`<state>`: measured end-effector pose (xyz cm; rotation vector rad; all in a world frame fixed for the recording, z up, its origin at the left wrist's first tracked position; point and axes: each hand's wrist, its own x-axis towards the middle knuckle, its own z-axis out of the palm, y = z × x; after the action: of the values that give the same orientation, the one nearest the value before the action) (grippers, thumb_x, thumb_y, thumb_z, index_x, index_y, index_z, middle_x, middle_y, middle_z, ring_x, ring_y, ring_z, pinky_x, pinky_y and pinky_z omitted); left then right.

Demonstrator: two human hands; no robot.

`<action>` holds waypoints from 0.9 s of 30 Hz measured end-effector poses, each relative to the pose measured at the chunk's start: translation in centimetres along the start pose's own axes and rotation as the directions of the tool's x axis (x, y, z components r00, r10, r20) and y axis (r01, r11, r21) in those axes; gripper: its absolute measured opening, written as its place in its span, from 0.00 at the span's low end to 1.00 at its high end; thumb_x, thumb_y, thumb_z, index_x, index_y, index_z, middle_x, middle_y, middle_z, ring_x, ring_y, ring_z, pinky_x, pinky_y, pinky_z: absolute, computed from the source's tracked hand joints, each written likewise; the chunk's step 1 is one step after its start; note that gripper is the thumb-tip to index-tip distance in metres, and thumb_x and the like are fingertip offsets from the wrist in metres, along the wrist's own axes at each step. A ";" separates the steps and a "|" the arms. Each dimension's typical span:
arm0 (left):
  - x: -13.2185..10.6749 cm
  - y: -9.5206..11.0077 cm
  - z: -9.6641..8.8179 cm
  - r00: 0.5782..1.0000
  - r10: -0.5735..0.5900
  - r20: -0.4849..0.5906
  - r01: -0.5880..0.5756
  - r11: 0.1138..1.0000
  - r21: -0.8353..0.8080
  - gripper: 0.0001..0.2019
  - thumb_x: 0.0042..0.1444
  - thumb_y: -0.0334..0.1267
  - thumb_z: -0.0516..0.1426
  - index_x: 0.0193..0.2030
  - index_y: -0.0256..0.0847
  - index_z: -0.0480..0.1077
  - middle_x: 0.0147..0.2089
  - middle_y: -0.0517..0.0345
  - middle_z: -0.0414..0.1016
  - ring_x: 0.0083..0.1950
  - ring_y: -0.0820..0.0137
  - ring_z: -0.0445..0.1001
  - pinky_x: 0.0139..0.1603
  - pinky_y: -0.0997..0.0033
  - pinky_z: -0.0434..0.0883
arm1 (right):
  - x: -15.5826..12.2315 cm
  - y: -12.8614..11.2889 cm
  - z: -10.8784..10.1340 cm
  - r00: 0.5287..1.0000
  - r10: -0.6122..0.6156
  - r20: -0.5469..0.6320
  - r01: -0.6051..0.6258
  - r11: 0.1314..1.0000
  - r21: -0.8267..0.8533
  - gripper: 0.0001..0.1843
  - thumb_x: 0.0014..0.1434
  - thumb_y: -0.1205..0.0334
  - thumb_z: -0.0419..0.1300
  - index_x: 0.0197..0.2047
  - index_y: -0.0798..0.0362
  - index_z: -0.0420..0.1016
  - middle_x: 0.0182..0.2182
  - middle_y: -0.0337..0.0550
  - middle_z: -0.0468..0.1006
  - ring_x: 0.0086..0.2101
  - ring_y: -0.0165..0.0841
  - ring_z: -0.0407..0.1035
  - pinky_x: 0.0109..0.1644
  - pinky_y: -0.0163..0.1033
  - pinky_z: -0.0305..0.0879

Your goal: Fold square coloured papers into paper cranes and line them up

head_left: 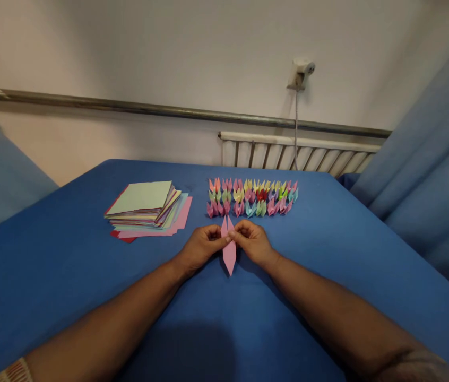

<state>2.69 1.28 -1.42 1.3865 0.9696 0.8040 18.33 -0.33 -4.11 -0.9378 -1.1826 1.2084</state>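
A pink folded paper point(230, 259), long and narrow with a pointed lower end and a split upper end, is held between my two hands above the blue table. My left hand point(201, 246) pinches its left edge, thumb on top. From the right, my right hand point(255, 243) grips it with the thumb pressed near the middle of the paper. The fingers behind the paper are partly hidden. Just beyond it stand several rows of small folded paper cranes point(250, 208) in pink, yellow, green, red and blue.
To the left lies an uneven stack of coloured paper sheets point(140, 197), pale green on top. The blue-covered table point(89, 276) reaches back to a wall with a radiator point(272, 148), a metal pipe point(161, 110) and a socket with a cord point(299, 75). Blue curtains point(427, 175) hang at both sides.
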 end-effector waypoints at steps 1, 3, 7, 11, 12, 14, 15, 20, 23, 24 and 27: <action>0.0 0.0 -0.1 1.000 -0.006 0.011 0.006 1.000 -0.030 0.15 0.45 0.45 0.66 0.28 0.35 0.70 0.26 0.62 0.70 0.28 0.76 0.66 0.31 0.75 0.63 | 0.0 0.1 0.0 1.000 -0.002 -0.017 0.002 1.000 -0.005 0.19 0.47 0.47 0.66 0.25 0.52 0.66 0.19 0.32 0.67 0.21 0.25 0.60 0.26 0.33 0.57; -0.1 0.1 -0.1 0.999 -0.020 0.036 0.024 0.996 -0.090 0.15 0.46 0.45 0.66 0.30 0.35 0.72 0.27 0.61 0.71 0.29 0.75 0.67 0.33 0.74 0.64 | 0.1 0.1 0.0 0.999 -0.003 -0.042 0.002 1.000 -0.003 0.19 0.47 0.46 0.66 0.25 0.52 0.65 0.18 0.31 0.66 0.20 0.25 0.59 0.26 0.33 0.57; -0.3 0.4 0.1 0.999 -0.042 0.000 0.042 0.991 -0.130 0.14 0.46 0.45 0.66 0.31 0.35 0.74 0.29 0.59 0.74 0.30 0.73 0.69 0.36 0.72 0.66 | 0.1 0.0 -0.1 0.999 0.024 -0.022 -0.024 0.999 0.022 0.21 0.47 0.44 0.66 0.27 0.52 0.66 0.19 0.32 0.67 0.21 0.25 0.60 0.26 0.33 0.57; -0.3 0.7 0.4 0.991 0.004 -0.131 -0.022 0.990 -0.137 0.13 0.41 0.43 0.68 0.28 0.36 0.73 0.27 0.60 0.74 0.30 0.73 0.69 0.35 0.73 0.66 | 0.0 0.3 0.0 0.997 0.055 0.058 -0.055 0.998 -0.012 0.23 0.45 0.43 0.67 0.27 0.51 0.65 0.19 0.32 0.67 0.21 0.25 0.60 0.26 0.33 0.56; -0.3 0.7 0.4 0.987 0.019 -0.161 -0.041 0.990 -0.137 0.13 0.40 0.43 0.68 0.27 0.37 0.73 0.26 0.61 0.73 0.29 0.73 0.69 0.34 0.73 0.66 | 0.0 0.4 0.0 0.995 0.065 0.077 -0.063 0.998 -0.025 0.23 0.45 0.42 0.67 0.26 0.52 0.65 0.19 0.31 0.67 0.21 0.25 0.59 0.25 0.33 0.55; -0.3 0.7 0.4 0.981 0.035 -0.192 -0.062 0.988 -0.139 0.13 0.40 0.42 0.69 0.26 0.37 0.72 0.26 0.62 0.72 0.29 0.74 0.69 0.34 0.73 0.65 | -0.1 0.6 0.0 0.991 0.086 0.099 -0.082 0.996 -0.048 0.24 0.46 0.41 0.66 0.24 0.52 0.63 0.17 0.31 0.65 0.19 0.24 0.57 0.24 0.33 0.54; -0.3 0.7 0.4 0.981 0.034 -0.191 -0.062 0.988 -0.142 0.13 0.40 0.42 0.68 0.26 0.37 0.72 0.26 0.62 0.73 0.29 0.73 0.69 0.35 0.73 0.66 | -0.1 0.6 -0.1 0.990 0.093 0.103 -0.088 0.995 -0.052 0.24 0.46 0.40 0.65 0.24 0.52 0.63 0.16 0.30 0.65 0.18 0.24 0.57 0.23 0.33 0.53; -0.4 0.8 0.2 0.987 0.040 -0.153 -0.063 0.986 -0.152 0.13 0.44 0.43 0.67 0.27 0.37 0.72 0.27 0.61 0.73 0.30 0.73 0.70 0.36 0.72 0.66 | -0.1 0.4 -0.1 0.991 0.083 0.108 -0.083 0.997 -0.011 0.23 0.46 0.43 0.67 0.22 0.52 0.63 0.17 0.31 0.65 0.19 0.24 0.57 0.24 0.33 0.53; -0.5 0.8 0.3 0.988 0.059 -0.143 -0.083 0.983 -0.165 0.12 0.43 0.42 0.67 0.25 0.36 0.72 0.30 0.59 0.75 0.33 0.72 0.70 0.39 0.72 0.66 | -0.1 0.4 0.0 0.988 0.102 0.119 -0.107 0.993 0.041 0.21 0.44 0.45 0.68 0.26 0.54 0.69 0.20 0.33 0.69 0.22 0.25 0.61 0.28 0.33 0.56; -0.5 0.8 0.4 0.989 0.064 -0.135 -0.088 0.980 -0.180 0.12 0.42 0.41 0.68 0.25 0.36 0.73 0.32 0.58 0.75 0.34 0.72 0.71 0.40 0.71 0.67 | -0.1 0.4 0.0 0.985 0.115 0.128 -0.123 0.991 0.056 0.21 0.43 0.45 0.69 0.27 0.54 0.71 0.21 0.34 0.70 0.23 0.26 0.62 0.29 0.34 0.57; -0.5 0.8 0.5 0.993 0.049 -0.106 -0.071 0.973 -0.220 0.12 0.42 0.41 0.68 0.30 0.36 0.75 0.35 0.57 0.76 0.36 0.71 0.71 0.42 0.70 0.67 | -0.1 0.4 0.0 0.976 0.147 0.161 -0.159 0.985 0.068 0.21 0.41 0.46 0.70 0.29 0.54 0.73 0.23 0.35 0.72 0.24 0.27 0.63 0.30 0.34 0.59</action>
<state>2.97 0.64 -0.59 1.1947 0.8872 1.0041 18.26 -0.38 -4.56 -0.8998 -1.1913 1.4645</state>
